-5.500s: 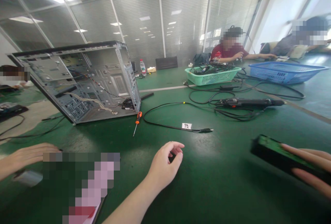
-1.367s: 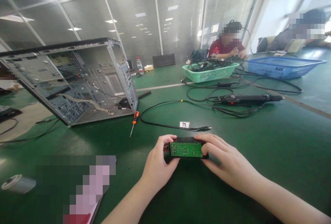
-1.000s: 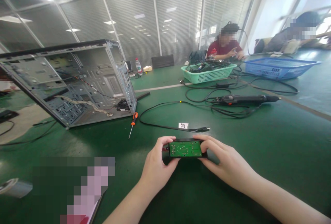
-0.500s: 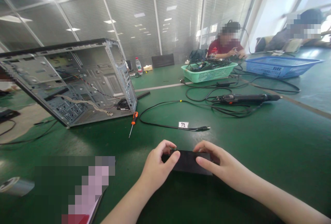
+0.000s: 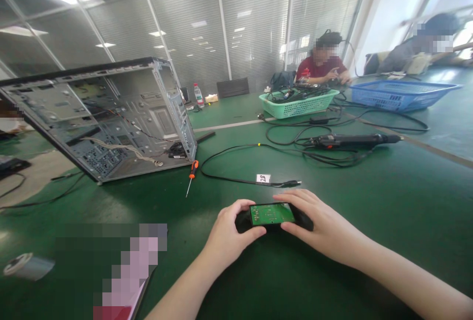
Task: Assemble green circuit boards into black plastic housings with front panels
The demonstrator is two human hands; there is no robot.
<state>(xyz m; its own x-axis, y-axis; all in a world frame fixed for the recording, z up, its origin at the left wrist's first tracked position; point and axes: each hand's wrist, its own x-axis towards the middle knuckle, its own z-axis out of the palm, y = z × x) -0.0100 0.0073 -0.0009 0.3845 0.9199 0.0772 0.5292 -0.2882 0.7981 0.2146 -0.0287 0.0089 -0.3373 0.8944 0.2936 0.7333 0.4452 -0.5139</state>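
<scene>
Between my two hands sits a small black case (image 5: 303, 218), its open face turned up to show a green circuit board (image 5: 271, 213) with solder points. My left hand (image 5: 229, 234) grips its left end, thumb along the near edge and fingers round the far side. On the right end, my right hand (image 5: 318, 219) holds it the same way, thumb at the near edge and fingers over the far corner. Just beyond lies a black cable with a plug (image 5: 291, 183), by a white paper tag (image 5: 263, 178). An orange and black screwdriver (image 5: 192, 171) rests to the left.
An open computer case (image 5: 155, 113) stands at the left. Farther back are a green basket (image 5: 299, 107) of cables, a blue basket (image 5: 395, 98) and a black electric screwdriver (image 5: 351, 140). A tape roll (image 5: 29, 266) lies near left. Two people sit across the table.
The black case has been turned in my hands: its plain black face showed before, and now the green circuit board faces me. My right fingers have shifted along its far edge.
</scene>
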